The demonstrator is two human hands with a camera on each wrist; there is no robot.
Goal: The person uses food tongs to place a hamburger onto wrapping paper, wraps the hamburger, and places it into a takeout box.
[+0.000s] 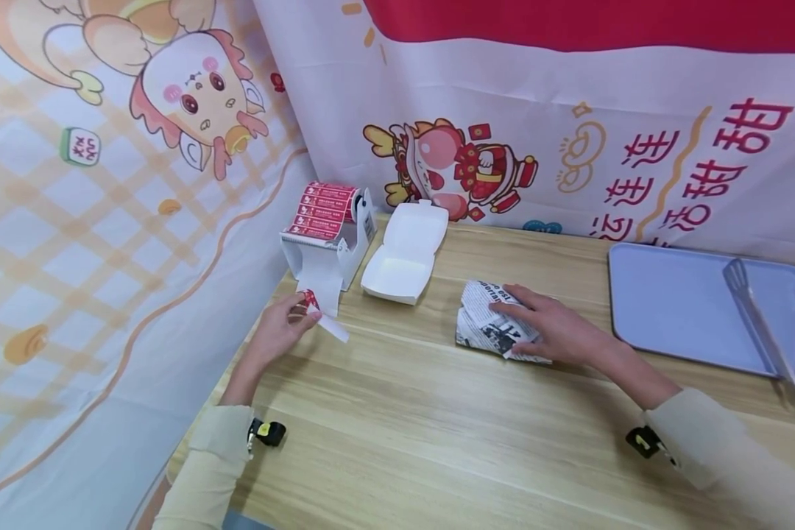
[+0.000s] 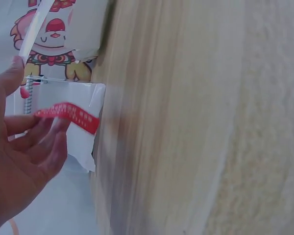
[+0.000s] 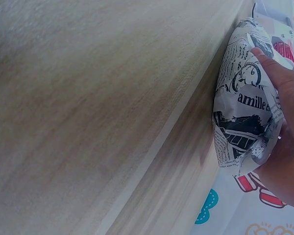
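Observation:
My left hand [image 1: 281,329], at the table's left edge, holds a red printed sticker label [image 2: 71,116] at its fingers. A narrow white strip [image 1: 332,327] sticks out from the thumb tip; whether it belongs to the same label I cannot tell. Just beyond stands a label dispenser [image 1: 361,246] with a roll of red labels [image 1: 321,210] and white backing hanging from its front. My right hand [image 1: 559,331] grips a package wrapped in newsprint-patterned paper [image 3: 245,98], lying on the table, with fingers over its top and thumb at the near side. The wrapping hides its contents.
An open white clamshell box [image 1: 397,274] sits between the dispenser and the package. To the right, a blue-grey tray [image 1: 676,309] carries metal tongs [image 1: 758,316]. Printed cloth [image 1: 536,96] hangs behind the wooden table [image 1: 397,427] and along its left side.

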